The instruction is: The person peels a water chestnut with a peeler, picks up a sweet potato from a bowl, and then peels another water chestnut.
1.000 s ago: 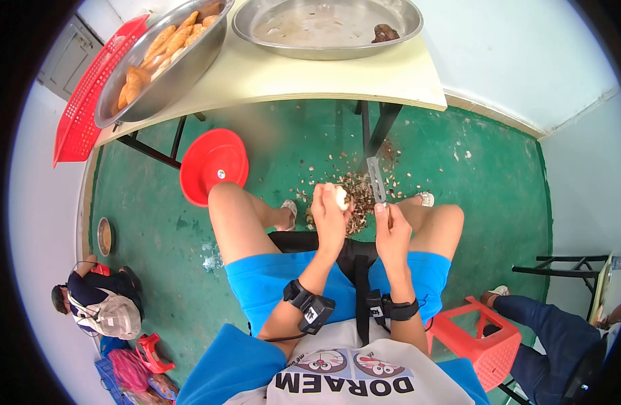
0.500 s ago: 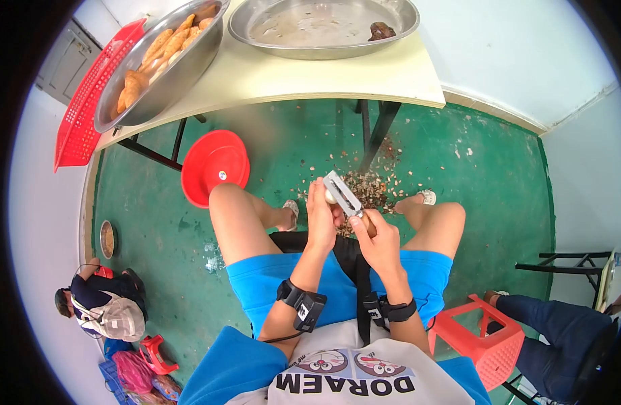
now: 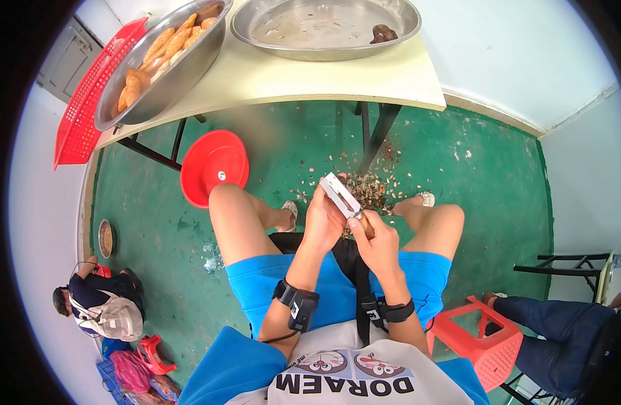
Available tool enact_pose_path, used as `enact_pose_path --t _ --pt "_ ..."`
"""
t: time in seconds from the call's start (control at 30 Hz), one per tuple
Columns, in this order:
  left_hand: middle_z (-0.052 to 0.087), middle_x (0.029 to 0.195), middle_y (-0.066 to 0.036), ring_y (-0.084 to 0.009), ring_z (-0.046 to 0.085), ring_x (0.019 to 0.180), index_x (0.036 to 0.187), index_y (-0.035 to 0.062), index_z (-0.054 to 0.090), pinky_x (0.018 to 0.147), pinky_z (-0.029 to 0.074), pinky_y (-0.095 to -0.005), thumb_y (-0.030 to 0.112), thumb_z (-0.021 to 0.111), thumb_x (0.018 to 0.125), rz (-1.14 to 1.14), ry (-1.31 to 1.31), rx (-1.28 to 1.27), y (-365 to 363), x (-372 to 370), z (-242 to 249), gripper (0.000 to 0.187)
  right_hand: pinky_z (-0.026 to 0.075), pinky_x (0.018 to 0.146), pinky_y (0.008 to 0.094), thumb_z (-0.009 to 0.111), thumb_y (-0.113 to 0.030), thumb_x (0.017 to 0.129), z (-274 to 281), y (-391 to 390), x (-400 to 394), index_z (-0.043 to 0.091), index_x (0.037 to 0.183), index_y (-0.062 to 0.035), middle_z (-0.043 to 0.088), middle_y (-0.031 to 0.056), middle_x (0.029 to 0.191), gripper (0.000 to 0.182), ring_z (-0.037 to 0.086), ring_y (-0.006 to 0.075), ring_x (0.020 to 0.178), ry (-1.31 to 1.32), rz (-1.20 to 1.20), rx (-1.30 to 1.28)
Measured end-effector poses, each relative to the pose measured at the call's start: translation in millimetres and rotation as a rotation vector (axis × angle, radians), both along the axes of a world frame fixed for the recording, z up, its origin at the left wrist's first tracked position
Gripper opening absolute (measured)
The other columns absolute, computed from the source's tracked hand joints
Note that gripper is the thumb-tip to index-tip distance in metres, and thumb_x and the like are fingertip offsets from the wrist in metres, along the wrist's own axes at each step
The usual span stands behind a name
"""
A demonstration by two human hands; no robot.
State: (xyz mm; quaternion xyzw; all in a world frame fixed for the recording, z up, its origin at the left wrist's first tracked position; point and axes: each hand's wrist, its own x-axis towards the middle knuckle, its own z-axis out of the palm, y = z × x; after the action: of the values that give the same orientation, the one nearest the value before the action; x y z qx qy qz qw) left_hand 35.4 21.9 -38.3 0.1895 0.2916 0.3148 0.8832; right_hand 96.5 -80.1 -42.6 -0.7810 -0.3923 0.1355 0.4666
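Observation:
Above the floor between my knees, my right hand [image 3: 376,237] is wrapped round the wooden handle of a peeler [image 3: 342,196] with a wide, flat metal head. My left hand [image 3: 322,219] is cupped just behind and beside that head, its fingers curled round a small tuber. The peeler and the fingers mostly hide this tuber; only a dark bit shows near the fingertips. On the table's metal tray [image 3: 310,48] lies one dark brown tuber [image 3: 384,33]. Peeled yellowish tubers [image 3: 163,50] fill much of the deep metal basin [image 3: 182,84] at the left.
Peelings [image 3: 372,191] litter the green floor below my hands. A red basin [image 3: 214,167] stands by my left knee, under the table [image 3: 290,86]. A red stool [image 3: 475,337] and a person's dark-trousered leg [image 3: 546,327] are at right. Another person [image 3: 104,300] sits at far left.
The peeler head has tipped and shifted slightly down over my left palm. A pale patch of the tuber, visible before beside the blade, is now covered.

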Motion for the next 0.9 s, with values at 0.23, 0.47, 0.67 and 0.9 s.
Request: enact_pose_path --t 0.23,0.47,0.67,0.9 --pt "0.052 0.078 -0.003 -0.0088 0.049 0.064 0.105 0.0047 0.045 0.054 0.041 -0.0228 0.038 0.026 0.093 -0.078 0.118 0.202 3 -9 -5 0.041 0.044 0.047 0.0346 0.061 -0.029 0.077 2 1 0 0.057 0.089 -0.0054 0.059 0.0139 0.064 0.026 0.058 0.0291 0.055 -0.056 -0.001 0.013" --pt "0.049 0.067 0.002 -0.0029 0.040 0.049 0.098 0.0109 0.043 0.038 0.022 -0.0175 0.039 0.024 0.093 0.009 0.310 0.330 0 -3 -18 0.034 0.044 0.047 0.0347 0.061 -0.029 0.077 2 0 0 0.057 0.089 -0.0054 0.059 0.0137 0.065 0.026 0.058 0.0288 0.055 -0.094 -0.012 0.028" --pt "0.050 0.084 -0.002 -0.0091 0.052 0.071 0.096 0.0101 0.038 0.057 0.046 -0.0242 0.030 0.026 0.094 0.170 0.229 0.296 -8 3 -8 0.023 0.044 0.047 0.0356 0.061 -0.028 0.078 1 1 -2 0.056 0.091 -0.0051 0.059 0.0147 0.065 0.027 0.059 0.0303 0.056 -0.027 -0.005 0.026" --pt "0.049 0.087 -0.003 -0.0119 0.053 0.078 0.087 0.0117 0.035 0.070 0.049 -0.0306 0.022 0.032 0.093 0.172 0.041 0.368 -3 2 -11 0.013 0.044 0.047 0.0365 0.060 -0.029 0.079 7 -1 -1 0.055 0.091 -0.0049 0.058 0.0150 0.062 0.027 0.058 0.0311 0.056 0.020 0.015 -0.003"
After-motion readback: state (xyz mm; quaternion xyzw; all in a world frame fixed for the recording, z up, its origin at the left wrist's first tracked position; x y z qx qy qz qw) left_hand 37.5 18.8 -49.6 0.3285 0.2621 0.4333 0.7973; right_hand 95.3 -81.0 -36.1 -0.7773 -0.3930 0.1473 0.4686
